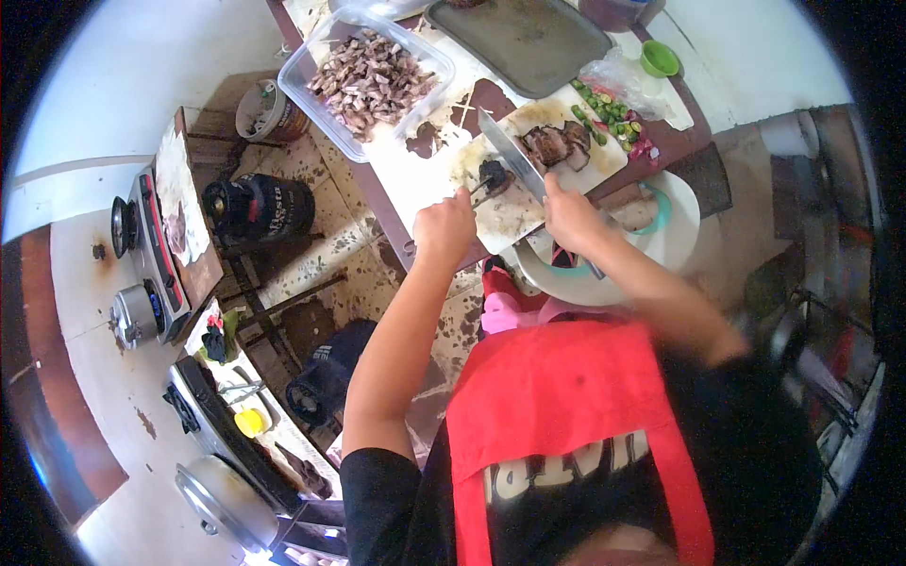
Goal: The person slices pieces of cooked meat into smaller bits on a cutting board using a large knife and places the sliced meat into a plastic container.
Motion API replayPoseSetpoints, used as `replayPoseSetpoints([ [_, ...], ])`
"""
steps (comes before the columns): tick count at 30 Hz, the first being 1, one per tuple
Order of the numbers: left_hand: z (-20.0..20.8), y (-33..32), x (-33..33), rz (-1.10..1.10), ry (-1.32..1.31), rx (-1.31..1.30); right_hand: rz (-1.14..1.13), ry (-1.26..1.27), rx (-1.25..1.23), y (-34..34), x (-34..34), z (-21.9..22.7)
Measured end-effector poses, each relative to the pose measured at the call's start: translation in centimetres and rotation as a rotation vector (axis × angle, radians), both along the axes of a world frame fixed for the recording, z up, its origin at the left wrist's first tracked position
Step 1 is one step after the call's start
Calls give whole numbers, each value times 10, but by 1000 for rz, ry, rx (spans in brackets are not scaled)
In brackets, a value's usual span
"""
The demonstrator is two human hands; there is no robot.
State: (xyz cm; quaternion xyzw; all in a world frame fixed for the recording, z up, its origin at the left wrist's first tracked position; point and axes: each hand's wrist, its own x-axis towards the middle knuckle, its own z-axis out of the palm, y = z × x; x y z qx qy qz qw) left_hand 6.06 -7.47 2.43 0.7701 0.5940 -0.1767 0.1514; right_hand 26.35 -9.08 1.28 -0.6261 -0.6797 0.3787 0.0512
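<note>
My right hand (573, 215) is closed round the handle of a large broad-bladed knife (512, 151). Its blade slants across a stained white cutting board (510, 228), between two portions of meat. My left hand (445, 226) grips a thin utensil (479, 186), perhaps a fork, whose far end meets a small dark piece of meat (492, 174) left of the blade. The utensil's tip is too small to make out. Right of the blade lie thick browned meat slices (557, 147). Cut green chillies (604, 108) and some reddish-purple pieces (644, 150) sit at the board's far right.
A clear plastic tub (294, 87) of chopped meat stands far left on the table, beside a dark tray (524, 42). A green bowl (659, 58) and plastic bag (623, 77) are far right. Below the board's right side is a white basin (687, 212). Gas cylinders (274, 209) stand left.
</note>
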Motion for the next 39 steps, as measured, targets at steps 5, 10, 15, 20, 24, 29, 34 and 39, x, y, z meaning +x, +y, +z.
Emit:
replayPoseSetpoints([
  [5, 12, 8, 17, -49, 59, -12, 42, -49, 75, -23, -10, 2],
  [10, 12, 7, 17, -98, 75, -50, 7, -50, -76, -37, -12, 10],
  [15, 11, 12, 19, -109, 77, -49, 6, -39, 116, 3, -33, -40],
  [20, 8, 12, 3, -53, 75, -71, 49, -60, 27, -21, -11, -31],
  [24, 8, 9, 6, -68, 20, -75, -33, -36, 45, -9, -19, -51],
  [29, 1, 4, 0, -64, 19, -6, -98, 104, 137, 8, -12, -38],
  [34, 3, 5, 1, -109, 20, 57, -7, 68, 112, -25, -17, -14],
  [39, 20, 9, -4, -45, 82, 17, 6, 64, 55, -25, -25, -14],
])
